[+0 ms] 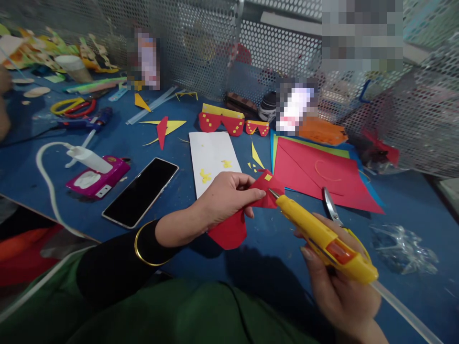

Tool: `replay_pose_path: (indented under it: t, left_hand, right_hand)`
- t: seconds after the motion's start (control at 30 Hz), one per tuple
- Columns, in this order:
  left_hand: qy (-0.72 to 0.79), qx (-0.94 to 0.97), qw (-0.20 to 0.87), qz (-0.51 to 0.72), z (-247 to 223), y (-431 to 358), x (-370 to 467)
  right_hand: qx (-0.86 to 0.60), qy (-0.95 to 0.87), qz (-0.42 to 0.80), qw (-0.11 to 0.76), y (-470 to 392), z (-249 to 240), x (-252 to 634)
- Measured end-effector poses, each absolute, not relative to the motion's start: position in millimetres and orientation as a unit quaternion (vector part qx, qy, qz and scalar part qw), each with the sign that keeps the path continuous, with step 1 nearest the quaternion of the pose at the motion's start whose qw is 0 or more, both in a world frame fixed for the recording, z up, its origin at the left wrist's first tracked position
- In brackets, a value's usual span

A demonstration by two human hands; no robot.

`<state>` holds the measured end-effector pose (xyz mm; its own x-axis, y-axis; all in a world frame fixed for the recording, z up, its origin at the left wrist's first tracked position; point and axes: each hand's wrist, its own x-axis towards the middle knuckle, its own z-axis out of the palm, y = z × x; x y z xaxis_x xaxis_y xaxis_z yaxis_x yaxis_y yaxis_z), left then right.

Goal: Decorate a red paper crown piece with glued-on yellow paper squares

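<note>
My left hand (229, 193) pinches a red paper cutout (229, 232), which spreads out on both sides of the fingers. One small yellow paper square (267, 177) sits near the cutout's upper right corner. In my right hand (337, 286) is a yellow hot glue gun (319, 229), its metal nozzle at the red paper beside my left thumb. I cannot tell whether the tip touches the paper. A clear glue stick (405, 310) sticks out of the gun's rear. Tiny yellow scraps (253, 167) lie just beyond the cutout, near a yellow paper sliver (256, 155).
Red paper sheets (322, 167) lie right, with scissors (332, 208) and crumpled clear plastic (403, 251) nearby. A white sheet (215, 153), a phone (141, 191) and a pink power strip (100, 177) are left. Red glasses-shaped cutouts (221, 122) stand behind; a blue glue gun (86, 123) lies far left.
</note>
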<state>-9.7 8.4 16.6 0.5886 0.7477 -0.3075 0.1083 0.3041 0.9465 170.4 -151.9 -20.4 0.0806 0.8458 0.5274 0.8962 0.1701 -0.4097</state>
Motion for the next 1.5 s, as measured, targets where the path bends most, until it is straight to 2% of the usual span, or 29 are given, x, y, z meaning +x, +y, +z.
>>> replay_pose_path:
  t: [0.3,0.53,1.5]
  left_hand:
    - [0.398,0.552,0.698,0.221,18,7,-10]
    - [0.398,0.557,0.697,0.213,17,9,-10]
    - [0.396,0.543,0.708,0.216,16,8,-9]
  right_hand:
    - [-0.63,-0.697,-0.058,0.336,-154,-24,179]
    - [-0.632,-0.678,-0.096,0.362,-151,-20,168]
    - [-0.631,-0.677,-0.098,0.365,-151,-21,167]
